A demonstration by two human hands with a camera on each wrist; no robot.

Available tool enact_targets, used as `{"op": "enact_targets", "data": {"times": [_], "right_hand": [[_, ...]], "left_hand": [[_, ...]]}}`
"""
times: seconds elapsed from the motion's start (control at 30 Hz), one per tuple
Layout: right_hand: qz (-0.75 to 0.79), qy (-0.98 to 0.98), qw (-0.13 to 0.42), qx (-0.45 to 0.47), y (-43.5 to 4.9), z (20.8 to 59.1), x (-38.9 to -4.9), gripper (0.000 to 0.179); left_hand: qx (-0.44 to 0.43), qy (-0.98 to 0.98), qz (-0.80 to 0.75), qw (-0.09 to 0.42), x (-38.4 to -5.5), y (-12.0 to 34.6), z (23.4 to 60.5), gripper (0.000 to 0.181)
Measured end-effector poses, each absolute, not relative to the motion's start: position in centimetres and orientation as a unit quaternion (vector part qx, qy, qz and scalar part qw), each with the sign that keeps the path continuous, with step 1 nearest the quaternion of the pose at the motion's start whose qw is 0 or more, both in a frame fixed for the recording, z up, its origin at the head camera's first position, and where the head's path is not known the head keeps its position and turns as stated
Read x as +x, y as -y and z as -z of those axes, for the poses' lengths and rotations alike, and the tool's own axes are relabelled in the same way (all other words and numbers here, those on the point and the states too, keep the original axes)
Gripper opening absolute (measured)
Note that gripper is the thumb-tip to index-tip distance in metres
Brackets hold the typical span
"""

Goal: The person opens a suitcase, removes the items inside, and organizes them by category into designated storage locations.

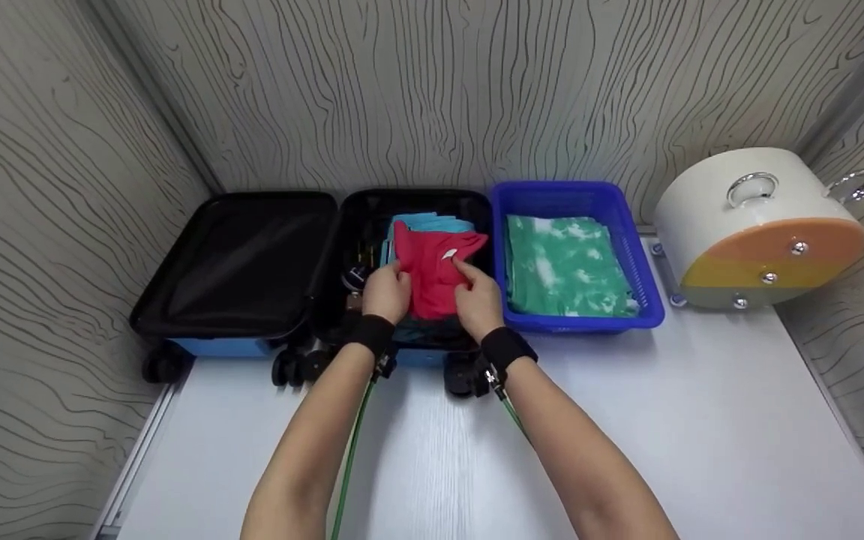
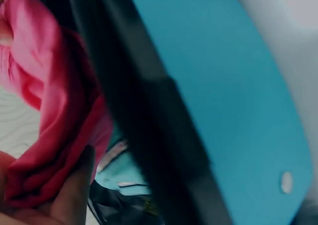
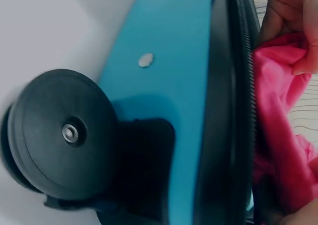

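A red piece of clothing (image 1: 436, 274) with a small white mark is spread between both hands, over the open half of a blue suitcase (image 1: 421, 357). My left hand (image 1: 387, 292) grips its left side, thumb on top. On the other side my right hand (image 1: 478, 300) pinches it near the white mark. The left wrist view shows the red cloth (image 2: 44, 111) bunched in the fingers; in the right wrist view the cloth (image 3: 278, 101) hangs from the hand inside the zipped rim. Light-blue folded clothes (image 1: 432, 222) lie beneath it in the suitcase.
The suitcase's other half (image 1: 244, 262) lies open at the left, its black lining showing. A blue basket (image 1: 578, 322) with folded green-and-white cloth (image 1: 567, 266) stands right of the suitcase. Farther right is a cream drum-shaped container (image 1: 747, 217) with metal handles. Black wheels (image 1: 462, 375) jut toward the front.
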State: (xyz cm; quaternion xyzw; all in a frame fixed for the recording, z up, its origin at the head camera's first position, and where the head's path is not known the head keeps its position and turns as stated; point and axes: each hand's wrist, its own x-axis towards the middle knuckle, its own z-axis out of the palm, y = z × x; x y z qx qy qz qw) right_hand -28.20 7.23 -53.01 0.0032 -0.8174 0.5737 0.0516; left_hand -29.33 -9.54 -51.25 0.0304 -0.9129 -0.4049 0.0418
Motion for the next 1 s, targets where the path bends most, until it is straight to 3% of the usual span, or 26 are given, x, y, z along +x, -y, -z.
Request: {"op": "enact_targets", "data": {"times": [0.47, 0.77, 1.0], "right_hand": [[-0.589, 0.799, 0.112, 0.056, -10.2, 49.7, -29.1, 0.049], [-0.555, 0.817, 0.155, 0.030, -14.3, 48.8, -29.3, 0.046], [-0.536, 0.829, 0.160, 0.003, -17.5, 49.3, -29.2, 0.049]], "left_hand": [[-0.055, 0.866, 0.495, 0.050, -28.5, 4.1, 47.7, 0.045], [-0.073, 0.857, 0.506, 0.067, -29.3, -0.5, 47.2, 0.044], [-0.102, 0.833, 0.543, -0.004, -29.8, -3.7, 47.5, 0.046]]}}
